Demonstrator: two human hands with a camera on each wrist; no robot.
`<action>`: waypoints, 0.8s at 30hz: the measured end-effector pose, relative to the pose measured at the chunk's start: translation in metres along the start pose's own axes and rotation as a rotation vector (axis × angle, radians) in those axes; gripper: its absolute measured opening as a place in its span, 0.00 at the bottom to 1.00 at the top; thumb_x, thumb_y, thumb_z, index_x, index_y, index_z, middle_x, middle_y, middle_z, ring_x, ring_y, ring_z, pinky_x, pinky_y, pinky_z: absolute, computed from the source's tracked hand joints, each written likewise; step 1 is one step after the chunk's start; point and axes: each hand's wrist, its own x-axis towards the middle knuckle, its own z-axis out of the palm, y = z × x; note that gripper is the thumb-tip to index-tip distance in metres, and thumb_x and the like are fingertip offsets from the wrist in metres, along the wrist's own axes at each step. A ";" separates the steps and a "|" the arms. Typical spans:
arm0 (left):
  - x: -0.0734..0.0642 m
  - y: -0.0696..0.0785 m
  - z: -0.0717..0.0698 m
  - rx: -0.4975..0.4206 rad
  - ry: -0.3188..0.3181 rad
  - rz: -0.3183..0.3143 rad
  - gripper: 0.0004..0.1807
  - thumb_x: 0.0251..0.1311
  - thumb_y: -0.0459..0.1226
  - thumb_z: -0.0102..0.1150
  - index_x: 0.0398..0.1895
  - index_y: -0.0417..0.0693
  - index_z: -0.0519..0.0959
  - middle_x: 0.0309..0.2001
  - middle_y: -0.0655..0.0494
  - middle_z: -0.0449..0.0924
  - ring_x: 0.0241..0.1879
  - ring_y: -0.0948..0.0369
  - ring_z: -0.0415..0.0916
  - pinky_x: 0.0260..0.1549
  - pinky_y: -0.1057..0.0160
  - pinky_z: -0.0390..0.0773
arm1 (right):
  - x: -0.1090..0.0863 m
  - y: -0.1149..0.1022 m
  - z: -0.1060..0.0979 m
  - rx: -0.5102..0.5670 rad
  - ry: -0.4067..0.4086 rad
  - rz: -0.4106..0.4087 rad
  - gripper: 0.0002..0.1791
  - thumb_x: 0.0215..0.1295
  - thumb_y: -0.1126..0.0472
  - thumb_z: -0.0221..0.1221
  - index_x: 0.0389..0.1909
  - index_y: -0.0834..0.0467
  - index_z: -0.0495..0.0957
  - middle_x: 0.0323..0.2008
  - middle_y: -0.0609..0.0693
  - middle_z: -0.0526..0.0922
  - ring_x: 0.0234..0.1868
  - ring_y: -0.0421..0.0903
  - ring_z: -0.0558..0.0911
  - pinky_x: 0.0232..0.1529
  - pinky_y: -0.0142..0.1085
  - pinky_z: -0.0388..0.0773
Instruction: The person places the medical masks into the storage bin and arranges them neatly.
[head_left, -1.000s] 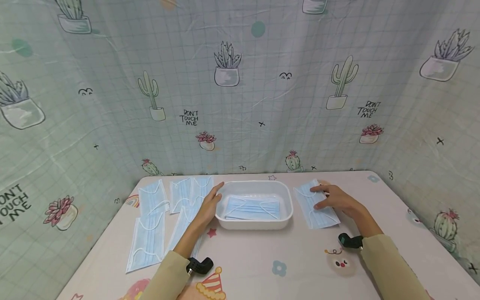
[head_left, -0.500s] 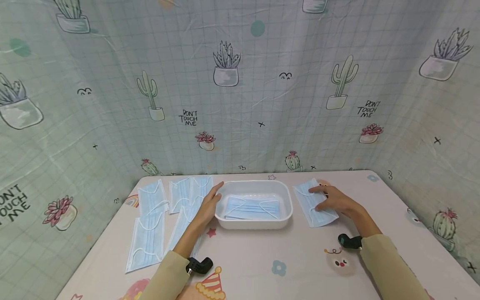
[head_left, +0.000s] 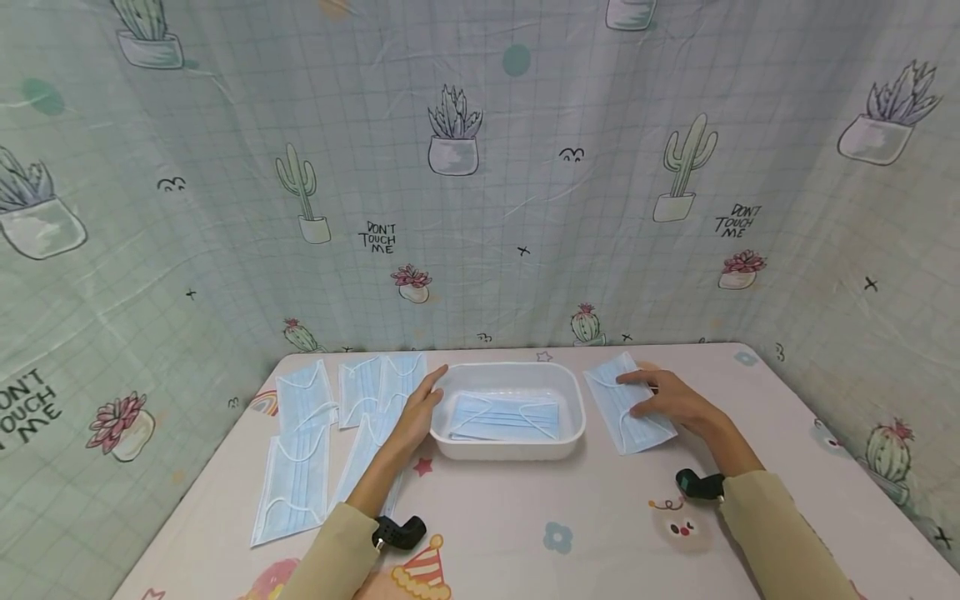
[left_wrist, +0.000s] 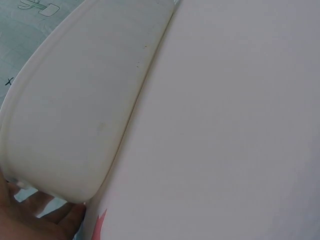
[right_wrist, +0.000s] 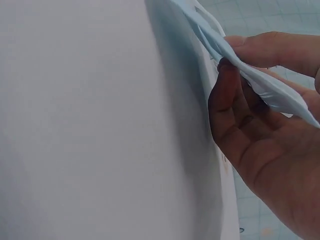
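A white plastic tub (head_left: 507,450) stands on the table with a few blue pleated face masks (head_left: 510,417) lying in it. My left hand (head_left: 412,417) rests against the tub's left end, fingertips at the rim; in the left wrist view its fingers (left_wrist: 70,220) sit along the outside corner. To the right of the tub, my right hand (head_left: 675,398) pinches another face mask (head_left: 626,417). The right wrist view shows this mask (right_wrist: 280,92) nearly edge-on, tilted between thumb and fingers, close over the table.
Several face masks (head_left: 296,475) lie partly overlapping on the left of the table (head_left: 495,533), some of them behind and beside my left forearm. A patterned cloth (head_left: 480,208) hangs round the table's back and sides.
The mask at my right hand has shifted slightly leftward and toward the back, its near corner bending in. My left hand and the tub look the same.
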 end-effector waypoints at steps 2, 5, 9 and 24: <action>-0.001 0.000 0.000 -0.002 0.001 0.002 0.28 0.81 0.44 0.36 0.81 0.64 0.58 0.84 0.50 0.50 0.84 0.46 0.42 0.79 0.35 0.43 | -0.001 -0.001 -0.001 0.009 0.003 0.006 0.36 0.58 0.65 0.70 0.70 0.61 0.74 0.81 0.71 0.46 0.77 0.74 0.53 0.74 0.70 0.56; -0.001 0.000 0.000 -0.006 0.001 0.006 0.28 0.81 0.44 0.37 0.81 0.64 0.59 0.84 0.50 0.50 0.84 0.46 0.42 0.79 0.35 0.43 | -0.003 -0.003 -0.004 0.017 0.003 -0.001 0.36 0.59 0.65 0.69 0.71 0.61 0.72 0.81 0.72 0.45 0.78 0.75 0.52 0.74 0.71 0.54; -0.002 0.001 0.000 -0.015 0.000 0.011 0.28 0.81 0.44 0.38 0.81 0.63 0.59 0.83 0.50 0.51 0.84 0.46 0.42 0.79 0.34 0.43 | -0.005 -0.007 -0.008 0.029 0.008 0.001 0.37 0.60 0.64 0.69 0.72 0.60 0.71 0.80 0.72 0.49 0.78 0.75 0.52 0.74 0.71 0.52; 0.000 0.000 0.000 -0.028 -0.005 0.021 0.28 0.81 0.43 0.37 0.82 0.58 0.57 0.84 0.48 0.50 0.84 0.44 0.42 0.79 0.35 0.42 | -0.011 -0.019 -0.016 0.078 0.027 -0.037 0.38 0.60 0.64 0.69 0.73 0.60 0.70 0.81 0.70 0.49 0.78 0.73 0.54 0.74 0.71 0.52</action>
